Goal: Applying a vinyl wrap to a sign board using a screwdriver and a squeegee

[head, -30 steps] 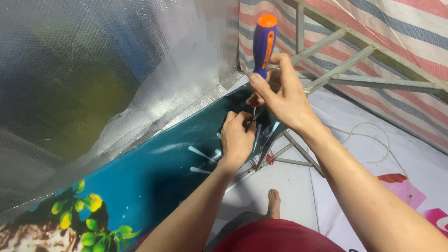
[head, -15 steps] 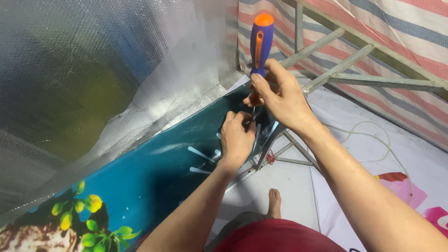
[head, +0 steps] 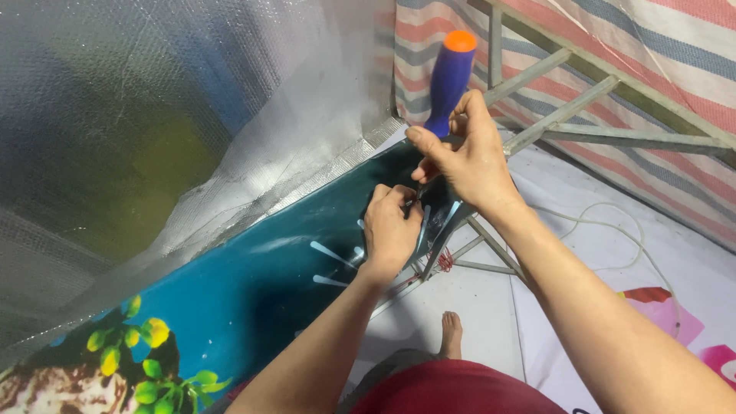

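- Leftmost, a silver foil sheet is hanging as a wall, its lower edge meeting the teal printed panel that is running diagonally from the bottom left corner up towards the hands.
- The left hand is curling shut near the panel's upper end, fingertips pinching something too small to tell, right beside the screwdriver's tip.
- The right hand is gripping the blue screwdriver low on its handle; the orange cap is pointing up and tilting slightly right.
- Behind the hands, grey metal bars are crossing in front of a striped tarp, crowding that side.
- Open floor is lying below the hands, with a bare foot and a white cable further right.
- Compared with half a second ago, the hands are sitting in nearly the same place; the handle is leaning a touch more to the right.
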